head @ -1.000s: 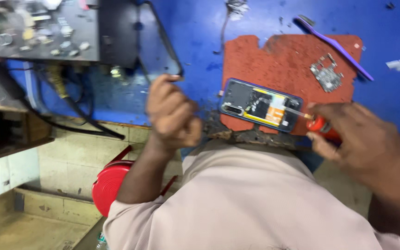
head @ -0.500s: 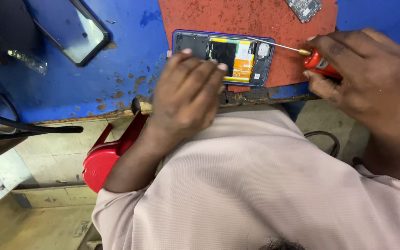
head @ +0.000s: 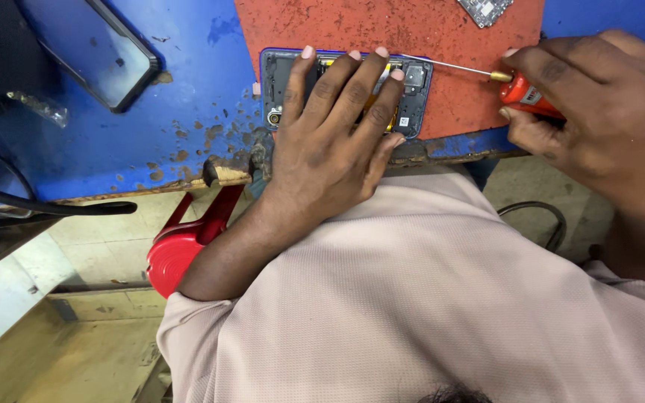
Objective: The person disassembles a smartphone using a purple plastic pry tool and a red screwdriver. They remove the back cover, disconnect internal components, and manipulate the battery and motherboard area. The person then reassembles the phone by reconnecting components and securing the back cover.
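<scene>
your left hand (head: 330,145) lies flat on the opened phone (head: 345,91), fingers spread wide and pressing down, with the fingertips (head: 307,54) reaching past the phone's far edge. it grips nothing; it simply pins the phone in place. a second ago this hand was curled in a loose fist at the near edge of the bench, left of the phone; half a second ago it was just landing on it. now it covers most of the phone's inside, so only the left strip with a small round part and the right end with the dark square module show.

the phone sits on the red work mat (head: 382,30), along the mat's near edge and close to the worn lip of the blue bench (head: 151,142). your right hand (head: 599,112), to the right of the phone, is closed around the red handle of a small screwdriver (head: 520,88). its thin metal shaft runs left toward the phone's top right corner, and the tip looks to be at or just over that edge; you can't tell whether it touches a screw.

with the phone now held down, it seems steadied for work at that corner.

beyond the phone, a small circuit board (head: 485,9) lies at the mat's far edge. well left of the phone, a dark glass panel (head: 91,52) rests on the bench. a red stool (head: 184,250) stands below the bench edge.
</scene>
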